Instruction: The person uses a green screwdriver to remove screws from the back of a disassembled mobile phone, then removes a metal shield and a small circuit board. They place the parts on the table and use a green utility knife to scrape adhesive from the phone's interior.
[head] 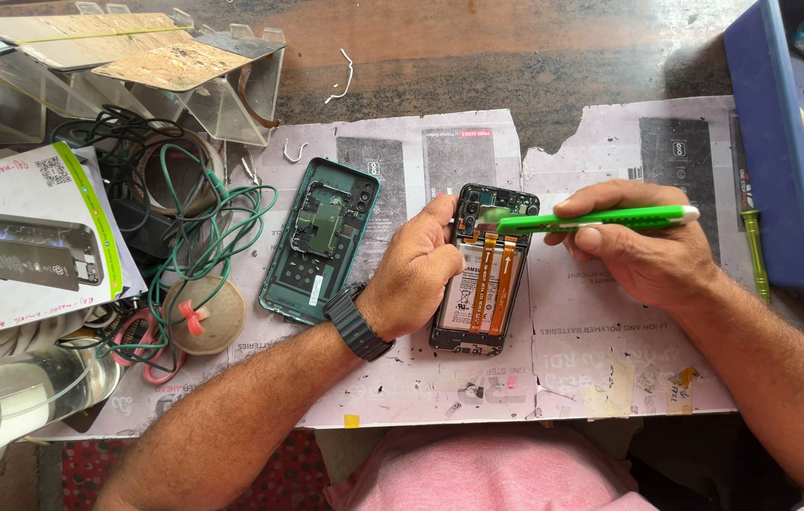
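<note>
Left hand [416, 270] grips the left edge of the opened phone [482, 284], which lies flat mid-worktop [515, 57] on paper sheets [610, 360]. Right hand [643, 251] is closed round a green tool [601, 220], tip at the phone's upper part. Green back cover [317, 241] lies just left; blue tray [771, 142] at far right.
</note>
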